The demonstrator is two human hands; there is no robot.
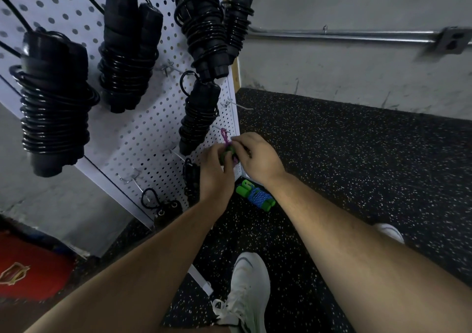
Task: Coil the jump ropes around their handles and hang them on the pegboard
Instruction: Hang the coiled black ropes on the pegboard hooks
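Note:
A small coiled jump rope with green handles and purple cord is held against the lower right edge of the white pegboard. Its purple loop reaches up to a metal hook there. My left hand grips the bundle from the left. My right hand pinches its top from the right. A second coiled rope, blue cord on green handles, lies on the floor just below my hands. Several coiled black ropes hang on the pegboard.
Bare metal hooks stick out of the pegboard near my hands. The floor is black speckled rubber, with a grey wall and conduit pipe behind. My white shoes stand below. A red object lies at lower left.

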